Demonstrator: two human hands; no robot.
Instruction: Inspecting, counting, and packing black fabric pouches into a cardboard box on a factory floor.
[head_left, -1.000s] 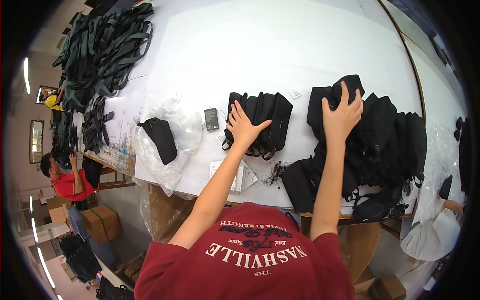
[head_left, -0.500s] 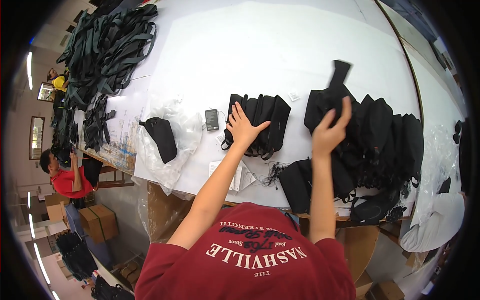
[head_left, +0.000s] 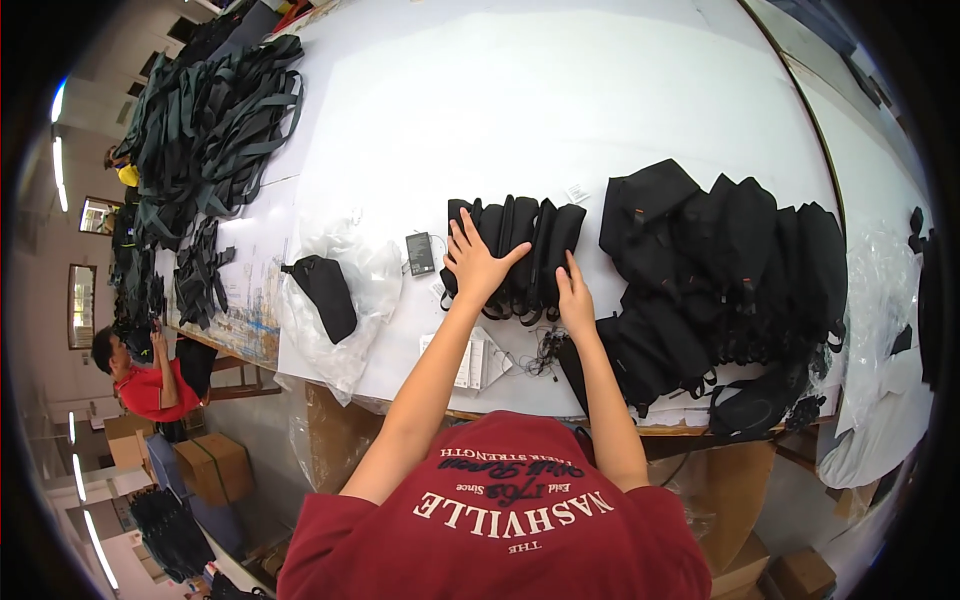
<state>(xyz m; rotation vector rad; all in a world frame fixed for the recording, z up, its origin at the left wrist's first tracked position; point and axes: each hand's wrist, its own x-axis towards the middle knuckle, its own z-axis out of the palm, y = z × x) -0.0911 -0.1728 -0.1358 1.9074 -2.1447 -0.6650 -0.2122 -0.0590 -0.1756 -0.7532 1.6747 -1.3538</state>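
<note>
Two hands (head_left: 480,268) (head_left: 575,303) against black pouches (head_left: 540,262); wide white tabletop (head_left: 520,100) beyond.

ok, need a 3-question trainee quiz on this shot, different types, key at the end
1. Fill in: the single black pouch lies on crumpled see-through ____.
2. At which end of the row of black pouches is the right hand? A) left B) right
3. True or false: the left hand lies on the single black pouch.

Key: 1 plastic; 2 B; 3 false, it lies on the row.
</note>
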